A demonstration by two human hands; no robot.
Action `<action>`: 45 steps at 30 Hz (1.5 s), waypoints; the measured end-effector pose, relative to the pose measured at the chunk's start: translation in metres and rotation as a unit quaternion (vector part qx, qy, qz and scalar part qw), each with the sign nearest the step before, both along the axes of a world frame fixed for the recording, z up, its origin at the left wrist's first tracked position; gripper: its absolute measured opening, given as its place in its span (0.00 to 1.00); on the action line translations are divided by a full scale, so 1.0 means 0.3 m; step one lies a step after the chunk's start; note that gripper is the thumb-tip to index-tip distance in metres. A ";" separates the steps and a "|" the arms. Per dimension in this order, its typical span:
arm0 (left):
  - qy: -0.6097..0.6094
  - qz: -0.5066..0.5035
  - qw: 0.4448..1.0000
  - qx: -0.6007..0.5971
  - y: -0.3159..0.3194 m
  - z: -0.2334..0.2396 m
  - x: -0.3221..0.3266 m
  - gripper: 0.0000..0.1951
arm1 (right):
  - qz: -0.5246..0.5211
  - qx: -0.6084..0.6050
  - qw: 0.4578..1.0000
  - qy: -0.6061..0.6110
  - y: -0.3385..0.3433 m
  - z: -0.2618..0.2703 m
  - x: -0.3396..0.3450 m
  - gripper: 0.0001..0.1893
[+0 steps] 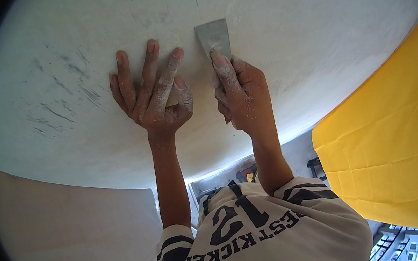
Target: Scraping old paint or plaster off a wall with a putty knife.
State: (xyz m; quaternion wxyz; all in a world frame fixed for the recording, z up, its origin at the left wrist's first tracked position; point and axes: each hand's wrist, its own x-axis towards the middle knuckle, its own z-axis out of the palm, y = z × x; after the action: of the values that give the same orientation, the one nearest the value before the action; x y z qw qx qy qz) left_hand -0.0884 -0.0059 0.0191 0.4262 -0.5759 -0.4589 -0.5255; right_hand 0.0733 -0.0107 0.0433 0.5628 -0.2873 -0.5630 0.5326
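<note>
In my right hand (241,91) is a putty knife (216,31), its broad grey metal blade pointing up the view. The thumb presses along the base of the blade, and my fingers hide most of the handle. The blade lies at or close against a pale plastered surface (299,33); exact contact cannot be told. To the left, my left hand (153,94) is spread against the same surface with nothing seen in it. White dust coats the fingers and thumbs of both hands. Dark scratch-like marks (60,98) cover the plaster left of my left hand.
A creased yellow sheet (382,140) hangs at the right. A plain beige wall surface (67,222) meets the plaster at the lower left. Below my right forearm, partly hidden dark and red items (245,175) show. A louvred window (395,244) is at the lower right.
</note>
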 end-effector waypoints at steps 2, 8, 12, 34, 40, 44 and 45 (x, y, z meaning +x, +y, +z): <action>0.005 -0.005 1.000 -0.002 0.015 -0.020 0.009 0.16 | -0.002 -0.019 1.000 -0.009 0.007 -0.076 0.024 0.22; 0.012 -0.008 1.000 -0.010 -0.004 -0.015 0.018 0.17 | -0.011 -0.013 1.000 -0.012 0.002 0.038 0.015 0.23; 0.007 -0.015 1.000 -0.013 0.026 -0.023 0.015 0.16 | -0.010 -0.026 0.999 -0.030 0.016 0.009 0.028 0.22; 0.021 -0.031 0.999 -0.024 -0.036 0.007 0.181 0.16 | -0.027 -0.053 0.998 0.003 -0.066 0.047 0.159 0.23; 0.013 -0.037 0.999 -0.026 -0.031 0.047 0.232 0.16 | -0.039 -0.087 0.995 -0.020 -0.091 0.028 0.198 0.23; 0.011 -0.031 0.999 -0.029 -0.039 0.053 0.234 0.16 | -0.013 -0.073 0.997 -0.004 -0.093 0.105 0.213 0.23; 0.022 -0.038 0.999 -0.028 -0.034 0.046 0.237 0.16 | -0.027 -0.057 0.998 -0.001 -0.082 0.096 0.214 0.23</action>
State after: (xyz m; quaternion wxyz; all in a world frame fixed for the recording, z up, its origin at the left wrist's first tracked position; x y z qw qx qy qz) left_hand -0.0174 -0.0162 0.0329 0.3997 -0.6158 -0.4422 -0.5153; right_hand 0.1376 -0.0354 0.0722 0.5590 -0.3348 -0.5242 0.5483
